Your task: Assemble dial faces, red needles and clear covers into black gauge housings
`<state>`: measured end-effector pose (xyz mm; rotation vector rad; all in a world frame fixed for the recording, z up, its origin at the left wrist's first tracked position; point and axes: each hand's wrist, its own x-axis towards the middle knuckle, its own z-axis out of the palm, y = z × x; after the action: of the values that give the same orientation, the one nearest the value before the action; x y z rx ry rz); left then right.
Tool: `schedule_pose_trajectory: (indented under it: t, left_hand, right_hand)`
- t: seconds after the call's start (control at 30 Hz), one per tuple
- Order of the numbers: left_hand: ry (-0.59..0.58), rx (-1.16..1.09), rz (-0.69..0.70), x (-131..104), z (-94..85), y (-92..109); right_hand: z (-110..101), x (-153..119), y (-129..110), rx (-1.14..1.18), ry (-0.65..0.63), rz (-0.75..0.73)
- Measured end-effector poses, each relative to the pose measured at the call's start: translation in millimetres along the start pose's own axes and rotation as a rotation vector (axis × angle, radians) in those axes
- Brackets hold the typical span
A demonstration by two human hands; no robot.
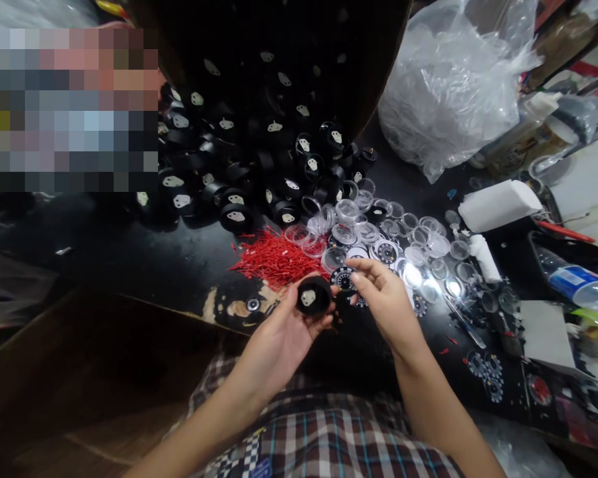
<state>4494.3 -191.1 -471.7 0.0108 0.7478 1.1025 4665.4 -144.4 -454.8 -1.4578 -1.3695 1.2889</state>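
Observation:
My left hand (292, 328) holds a round black housing (314, 297) with a pale metal plate inside, its fingers wrapped round the rim. Just to the right, my right hand (386, 302) pinches a black dial disc with white markings (343, 281) between thumb and finger. The disc is close beside the housing. Behind both hands lies a heap of thin red pointers (276, 257). Clear round covers (345, 233) and more printed dials (385, 251) are spread beyond my right hand.
Many black housings (236, 209) are piled at the back. A plastic bag (448, 86) stands back right. Tweezers (466, 323), a white roll (499, 206), a bottle (585, 285) and a white box (545, 335) lie at the right. A small round part (253, 304) sits near the front edge.

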Motion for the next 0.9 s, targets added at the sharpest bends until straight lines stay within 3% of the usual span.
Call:
schedule_pose_trajectory:
  t: [0.13,0.27,0.47,0.67,0.8,0.9]
  left_hand:
    - [0.122,0.061,0.156,0.3,0.1,4.2]
    - [0.048,0.147,0.194,-5.5,2.4,-1.3]
    - [0.058,0.285,0.202,-9.8,0.6,-14.9]
    - [0.002,0.438,0.222,-8.3,-13.2,-12.8]
    - [-0.033,0.415,0.193,-11.3,-16.4,-12.8]
    - [0.016,0.430,0.156,-13.2,-19.5,-15.9]
  right_hand:
    - [9.0,-5.4,-6.3,0.018,-0.048,-0.013]
    - [18.0,-13.7,-19.8,-0.230,0.035,-0.172]
    - [34.7,-21.4,-27.2,-0.321,0.067,-0.222]
    - [27.3,-19.6,-24.8,-0.176,-0.111,0.001]
    - [24.7,-22.1,-22.1,-0.277,-0.085,-0.020]
    - [25.4,-30.5,-17.0,-0.282,-0.160,-0.007]
